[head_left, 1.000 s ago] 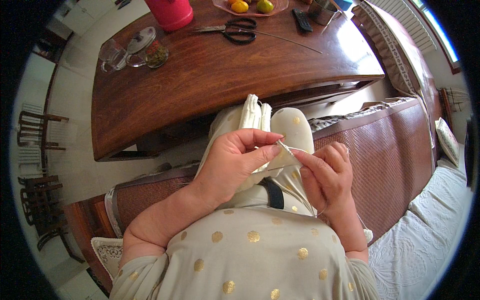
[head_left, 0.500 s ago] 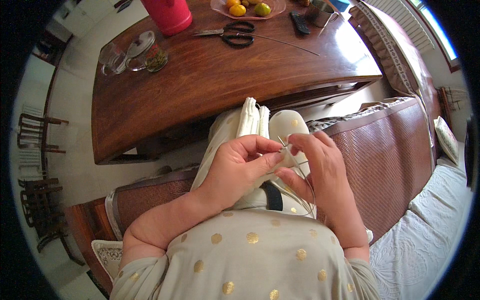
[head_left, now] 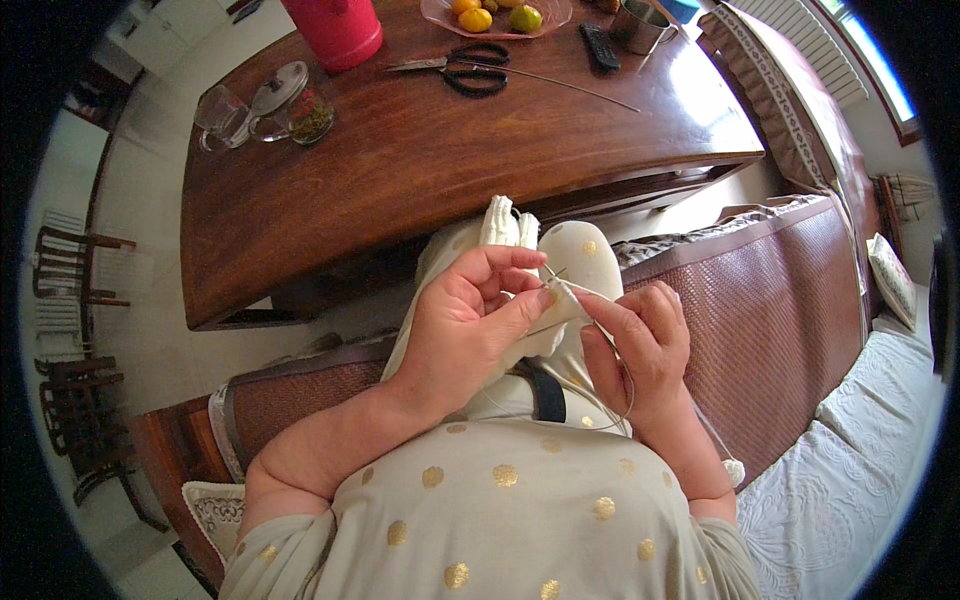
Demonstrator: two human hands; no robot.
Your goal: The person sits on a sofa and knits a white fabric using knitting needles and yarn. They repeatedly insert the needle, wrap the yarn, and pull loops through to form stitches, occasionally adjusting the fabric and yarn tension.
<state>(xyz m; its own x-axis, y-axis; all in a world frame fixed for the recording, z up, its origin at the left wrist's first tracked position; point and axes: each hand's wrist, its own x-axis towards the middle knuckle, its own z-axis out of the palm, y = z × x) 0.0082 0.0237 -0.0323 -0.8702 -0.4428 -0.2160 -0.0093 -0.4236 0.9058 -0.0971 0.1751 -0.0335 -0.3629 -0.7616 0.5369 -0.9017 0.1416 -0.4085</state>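
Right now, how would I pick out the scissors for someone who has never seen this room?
Start at the big dark wooden table beyond the person's knees and look to its far edge. The scissors lie flat there, between the red container and the black remote control. Black loop handles and silver blades pointing left set them apart.

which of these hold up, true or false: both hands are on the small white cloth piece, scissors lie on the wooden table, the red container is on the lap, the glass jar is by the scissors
1. Both hands, left hand and right hand, pinch the white cloth piece: true.
2. Black-handled scissors lie on the wooden table: true.
3. The red container is on the lap: false, it stands at the table's far side.
4. The glass jar is by the scissors: false, it sits apart, toward the table's left end.
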